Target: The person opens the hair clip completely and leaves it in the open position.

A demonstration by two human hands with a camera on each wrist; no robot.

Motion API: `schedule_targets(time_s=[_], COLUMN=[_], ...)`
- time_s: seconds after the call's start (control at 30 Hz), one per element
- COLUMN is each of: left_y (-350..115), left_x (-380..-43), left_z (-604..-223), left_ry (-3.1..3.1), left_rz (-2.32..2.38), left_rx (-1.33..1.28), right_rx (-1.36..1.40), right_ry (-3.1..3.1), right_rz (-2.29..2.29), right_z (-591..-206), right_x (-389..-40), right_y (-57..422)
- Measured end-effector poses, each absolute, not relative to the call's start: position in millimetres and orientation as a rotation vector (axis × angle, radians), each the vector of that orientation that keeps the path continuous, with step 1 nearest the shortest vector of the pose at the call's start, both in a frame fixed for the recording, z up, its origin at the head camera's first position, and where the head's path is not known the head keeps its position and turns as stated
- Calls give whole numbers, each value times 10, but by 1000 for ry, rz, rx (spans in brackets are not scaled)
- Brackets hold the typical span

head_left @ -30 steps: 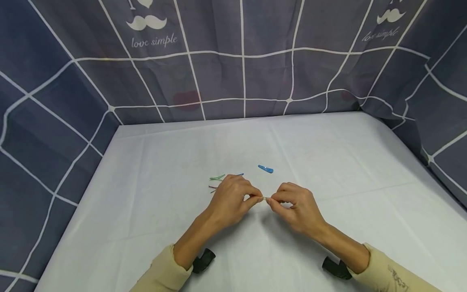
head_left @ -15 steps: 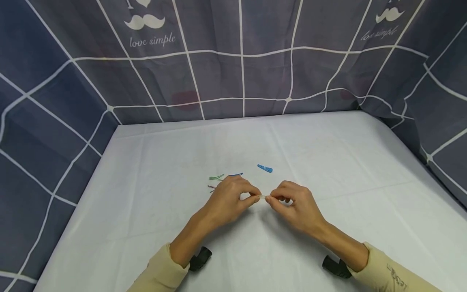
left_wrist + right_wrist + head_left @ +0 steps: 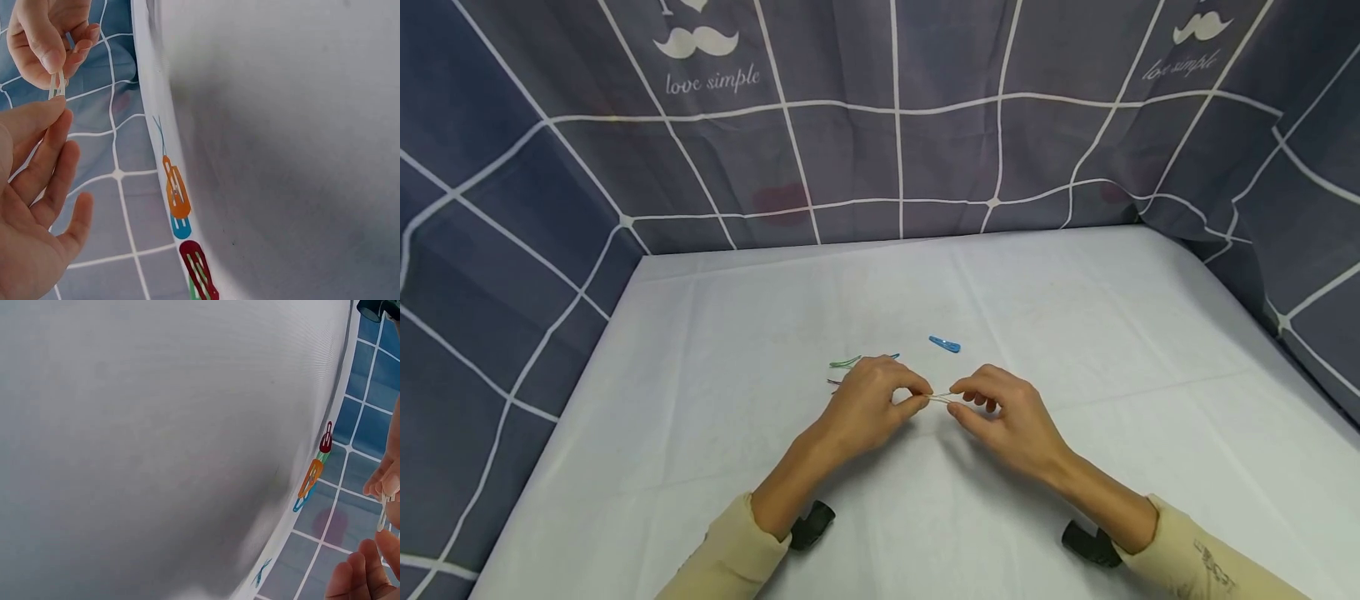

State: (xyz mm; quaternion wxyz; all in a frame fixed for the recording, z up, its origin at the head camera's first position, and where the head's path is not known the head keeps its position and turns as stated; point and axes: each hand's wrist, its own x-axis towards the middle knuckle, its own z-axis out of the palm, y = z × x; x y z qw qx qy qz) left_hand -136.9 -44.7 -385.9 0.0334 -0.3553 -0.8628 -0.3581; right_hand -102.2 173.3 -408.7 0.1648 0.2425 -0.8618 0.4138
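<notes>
Between both hands, raised over the white table, is a cream snap hair clip [image 3: 938,398], its two parts spread apart toward the right. My left hand [image 3: 876,404] pinches one end between thumb and forefinger; in the left wrist view the other fingers of the left hand [image 3: 44,194] are loosely bent. My right hand [image 3: 1011,421] has its thumb and forefinger parted at the spread end, the tips right at the clip's two parts. The cream clip [image 3: 382,512] also shows in the right wrist view, near the right hand's fingertips.
A blue snap clip [image 3: 944,344] lies behind the hands. Beyond the left hand are a green clip [image 3: 845,363] and a dark red one [image 3: 197,265], partly hidden from the head camera, plus an orange clip [image 3: 177,194] overlapping a blue one. Grid-patterned curtains [image 3: 850,158] border the table.
More of the cream clip has come into view between the hands, and its two parts have sprung apart. The right thumb and forefinger have separated; the left hand has shifted slightly left.
</notes>
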Motion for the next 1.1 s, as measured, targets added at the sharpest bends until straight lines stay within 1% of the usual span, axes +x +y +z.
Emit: schedule_targets(time_s=[0.33,0.53,0.73,1.1], left_y=[-461,-464,-450,-429], left_x=[-1436,-1524,-1660,-1900], left_z=[-3897,-3911,-3932,-3999], left_ry=[-2693,-2760,-2809,-2879], left_rz=[-1127,-1129,-1156,-1211], left_rx=[-1046,-982,-901,-852], right_rx=[663,599,563,489], right_ry=[-2519,-2585,-2630,-2740], right_rz=[1276,1304,1302,1297], right_z=[-4093,-4085,-4070,-4108], right_x=[-1115,-1209,-1366,-1672], right_y=[1706,1685,1655,1620])
